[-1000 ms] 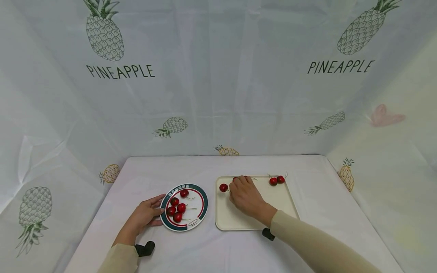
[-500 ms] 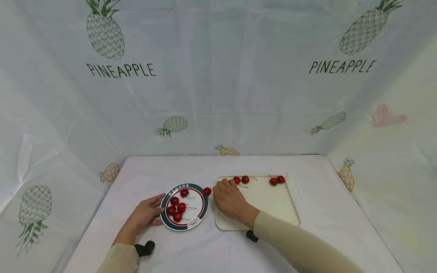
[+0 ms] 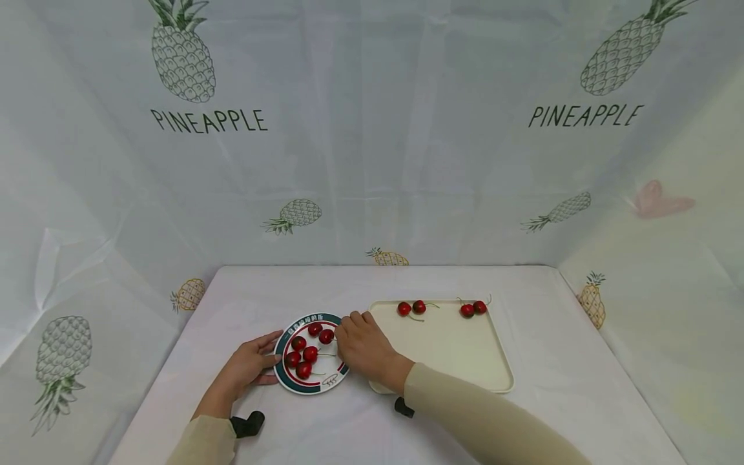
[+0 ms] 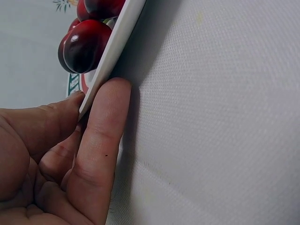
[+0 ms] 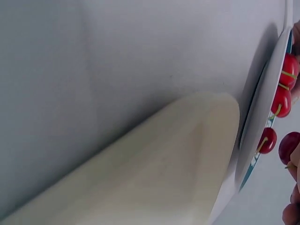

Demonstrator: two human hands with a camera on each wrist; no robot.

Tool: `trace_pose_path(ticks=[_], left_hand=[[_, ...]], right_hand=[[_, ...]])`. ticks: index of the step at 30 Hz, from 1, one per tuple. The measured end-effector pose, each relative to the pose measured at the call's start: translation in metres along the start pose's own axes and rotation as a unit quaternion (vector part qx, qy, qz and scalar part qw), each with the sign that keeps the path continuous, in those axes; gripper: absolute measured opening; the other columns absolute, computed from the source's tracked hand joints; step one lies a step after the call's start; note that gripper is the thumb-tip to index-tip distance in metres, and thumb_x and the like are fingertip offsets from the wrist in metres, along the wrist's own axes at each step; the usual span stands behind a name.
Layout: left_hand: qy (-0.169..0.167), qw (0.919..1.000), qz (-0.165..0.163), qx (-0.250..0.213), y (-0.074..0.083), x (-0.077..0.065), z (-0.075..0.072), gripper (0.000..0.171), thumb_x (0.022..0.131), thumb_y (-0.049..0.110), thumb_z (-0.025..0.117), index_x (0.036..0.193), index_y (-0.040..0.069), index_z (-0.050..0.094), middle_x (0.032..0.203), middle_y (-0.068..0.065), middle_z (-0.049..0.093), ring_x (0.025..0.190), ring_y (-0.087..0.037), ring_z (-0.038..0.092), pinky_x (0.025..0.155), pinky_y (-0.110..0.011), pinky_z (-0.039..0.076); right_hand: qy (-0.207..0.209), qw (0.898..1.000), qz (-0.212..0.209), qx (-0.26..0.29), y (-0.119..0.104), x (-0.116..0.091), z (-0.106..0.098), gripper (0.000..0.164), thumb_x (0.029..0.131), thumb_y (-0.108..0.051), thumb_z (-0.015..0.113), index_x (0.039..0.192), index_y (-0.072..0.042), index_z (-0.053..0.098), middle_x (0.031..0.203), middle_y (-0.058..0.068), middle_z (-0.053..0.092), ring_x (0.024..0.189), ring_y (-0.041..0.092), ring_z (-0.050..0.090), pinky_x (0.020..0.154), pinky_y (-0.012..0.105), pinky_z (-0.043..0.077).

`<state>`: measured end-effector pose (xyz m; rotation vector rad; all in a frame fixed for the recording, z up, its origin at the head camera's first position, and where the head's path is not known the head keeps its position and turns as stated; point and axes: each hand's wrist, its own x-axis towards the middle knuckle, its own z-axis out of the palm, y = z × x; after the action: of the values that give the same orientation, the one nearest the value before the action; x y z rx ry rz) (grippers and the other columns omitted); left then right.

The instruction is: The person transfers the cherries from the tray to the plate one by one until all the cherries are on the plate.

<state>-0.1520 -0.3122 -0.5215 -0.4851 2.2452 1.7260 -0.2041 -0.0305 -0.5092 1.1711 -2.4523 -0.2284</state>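
A round white plate (image 3: pixel 290 386) with a dark green rim and red ring bears several red cherries (image 3: pixel 304 370). My left hand (image 3: pixel 247 361) grips its left edge; in the left wrist view the thumb (image 4: pixel 51 119) lies at the upper side of the rim and a finger (image 4: pixel 110 108) underneath. My right hand (image 3: pixel 366 345) is over the plate's right edge, pinching a cherry (image 3: pixel 326 336) by its stem end. In the right wrist view that held cherry (image 5: pixel 288 147) hangs at the fingertips, apart from the cherries on the plate.
Right of the plate is a cream rectangular tray (image 3: pixel 453 355), with two pairs of cherries (image 3: pixel 411 309) along its far edge. The right forearm sleeve (image 3: pixel 465 403) crosses in front of the tray. A white cloth (image 3: pixel 349 426) covers the table.
My right hand has moved left from the tray to over the plate, carrying a cherry from the tray's left end. The left hand has stayed at the plate's edge.
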Motion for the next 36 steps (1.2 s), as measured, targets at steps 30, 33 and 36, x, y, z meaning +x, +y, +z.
trace_pose_path(ticks=[30,33,36], left_hand=[[-0.002,1.0,0.003,-0.001,-0.001,0.0,0.0,0.062,0.103,0.003,0.064,0.161,0.014,0.045,0.156,-0.028,0.049,0.092,-0.021,0.075,0.077,-0.043,0.067],[-0.002,1.0,0.001,0.001,-0.001,0.001,0.0,0.062,0.103,0.004,0.064,0.161,0.015,0.045,0.157,-0.028,0.049,0.092,-0.021,0.075,0.078,-0.043,0.067],[-0.002,1.0,0.0,0.004,-0.001,0.001,-0.001,0.062,0.103,0.005,0.065,0.161,0.015,0.046,0.157,-0.028,0.049,0.092,-0.021,0.075,0.078,-0.043,0.067]], right_hand=[[-0.082,0.996,-0.02,-0.038,-0.011,0.005,0.006,0.038,0.095,-0.039,0.078,0.124,-0.016,0.067,0.109,0.0,0.064,0.101,0.019,0.05,0.085,0.031,0.044],[-0.074,0.997,-0.01,-0.025,-0.005,0.003,0.005,0.03,0.099,-0.036,0.075,0.12,-0.016,0.068,0.107,-0.001,0.063,0.1,0.019,0.05,0.086,0.032,0.044],[-0.063,0.998,0.006,-0.008,0.004,0.002,0.004,0.025,0.103,-0.035,0.069,0.118,-0.015,0.069,0.105,0.0,0.063,0.1,0.019,0.049,0.086,0.032,0.045]])
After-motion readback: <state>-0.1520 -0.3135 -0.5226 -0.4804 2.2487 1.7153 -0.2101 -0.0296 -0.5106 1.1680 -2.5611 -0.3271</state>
